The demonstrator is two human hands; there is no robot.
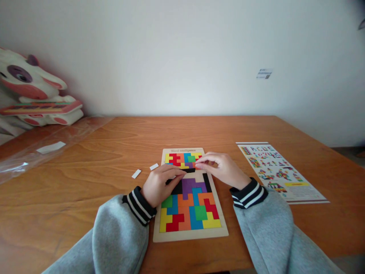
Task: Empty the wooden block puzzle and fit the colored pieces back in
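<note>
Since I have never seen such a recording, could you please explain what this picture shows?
There is no machine here: a camera worn on a person's head looks forward and down. On the brown wooden table lies a pale wooden board with colourful angular pieces. That person's bare left hand and bare right hand are over it, fingers bent; whether either holds a piece is unclear. Two small white slips lie to its left, a white printed sheet to its right.
</note>
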